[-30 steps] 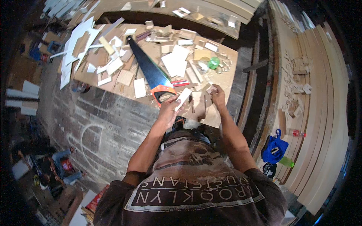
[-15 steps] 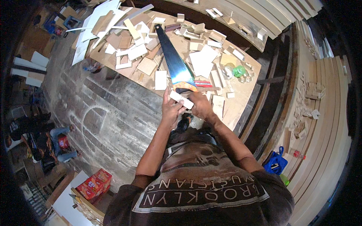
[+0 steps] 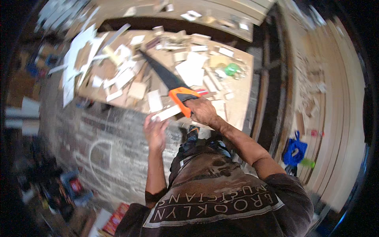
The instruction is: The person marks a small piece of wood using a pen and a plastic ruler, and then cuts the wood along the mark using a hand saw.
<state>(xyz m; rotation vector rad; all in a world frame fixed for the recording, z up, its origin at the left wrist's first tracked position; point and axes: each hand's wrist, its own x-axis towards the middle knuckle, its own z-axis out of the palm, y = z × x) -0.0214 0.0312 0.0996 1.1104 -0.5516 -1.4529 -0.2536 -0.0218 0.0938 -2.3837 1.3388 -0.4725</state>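
My right hand (image 3: 203,112) is closed around the orange and black handle of a handsaw (image 3: 161,73). The saw's dark blade points away and to the left over the scraps on the worktable. On the left, my left hand (image 3: 155,132) grips one end of a small pale wood block (image 3: 167,113) between fingers and thumb. The block's other end comes up against the saw handle in this view; whether they touch I cannot tell. Both hands are at the table's near edge, and motion blurs them slightly.
Wood offcuts and white pieces (image 3: 192,69) cover the worktable (image 3: 241,85), with a crumpled green plastic item (image 3: 232,70) among them. White boards (image 3: 79,67) stick out at its left end. Long planks (image 3: 335,118) and a blue bag (image 3: 295,151) lie to the right.
My right hand has left the wood block and taken hold of the saw handle. The saw's angle has shifted. My left hand has moved left with the block, and the whole view has swung.
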